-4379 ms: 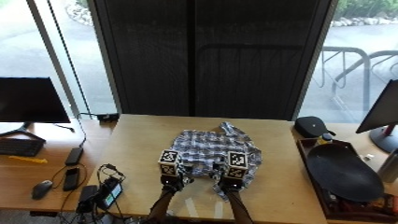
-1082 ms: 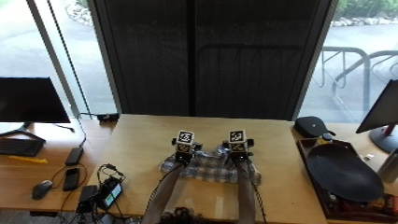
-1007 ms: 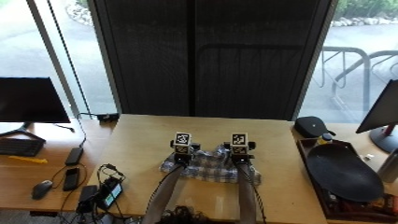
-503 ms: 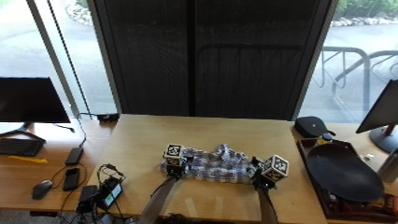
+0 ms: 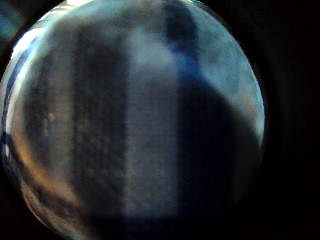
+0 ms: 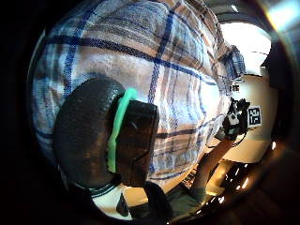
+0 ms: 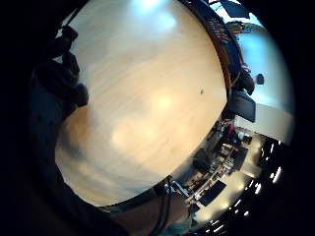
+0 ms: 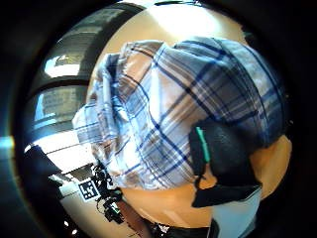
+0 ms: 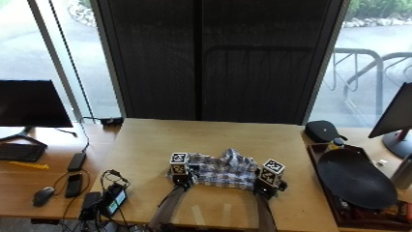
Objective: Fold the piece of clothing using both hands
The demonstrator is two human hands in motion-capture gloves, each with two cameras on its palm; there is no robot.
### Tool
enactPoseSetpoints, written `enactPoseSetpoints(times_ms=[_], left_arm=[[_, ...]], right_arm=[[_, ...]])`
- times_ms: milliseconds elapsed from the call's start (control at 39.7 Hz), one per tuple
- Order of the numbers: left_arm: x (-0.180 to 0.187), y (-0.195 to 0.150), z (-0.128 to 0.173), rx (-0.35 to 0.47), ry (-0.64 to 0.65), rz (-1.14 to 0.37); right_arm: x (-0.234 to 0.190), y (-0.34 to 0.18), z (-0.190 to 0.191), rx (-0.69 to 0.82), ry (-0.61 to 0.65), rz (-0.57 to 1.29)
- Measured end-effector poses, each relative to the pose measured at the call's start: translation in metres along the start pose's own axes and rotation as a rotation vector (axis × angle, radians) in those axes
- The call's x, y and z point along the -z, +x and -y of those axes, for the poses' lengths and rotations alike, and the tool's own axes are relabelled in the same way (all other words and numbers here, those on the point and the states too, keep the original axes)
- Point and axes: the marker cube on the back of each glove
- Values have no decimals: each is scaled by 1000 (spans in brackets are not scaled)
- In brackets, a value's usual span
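A soft blue-and-white plaid woven cloth garment (image 9: 222, 171) lies bunched in a wrinkled band on the smooth pale wooden surface (image 9: 193, 140), the left hand (image 9: 181, 178) and right hand (image 9: 266, 187) each pinching an end in its grip.

The tabletop (image 9: 193, 140) is pale wood with a smooth, lightly sheened finish; in the right little finger side palm view it throws back soft patches of light and shows a faint grain. The piece of clothing (image 9: 222, 171) near the tabletop's front edge is soft woven cloth in a blue-and-white check, matt and rumpled into folds. The left hand (image 9: 182, 178) and the right hand (image 9: 267, 186) wear black gloves; in the thumb side palm views the glove fingertips (image 6: 84, 136) look matt and finely pebbled. At the tabletop's right edge a dark oval tray (image 9: 354, 179) looks smooth with a dull shine.
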Motion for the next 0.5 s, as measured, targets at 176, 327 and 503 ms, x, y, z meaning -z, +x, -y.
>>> enactPoseSetpoints(times_ms=[176,327,503], left_arm=[[0,-4,13,4,97,28],[0,-2,5,23,49,44],[-2,16,-2,48,14,27]], right_arm=[[-1,-6,2,-31,-103,-63],[4,-22,6,109,-167,-56],[25,-19,15,27,-7,-1]])
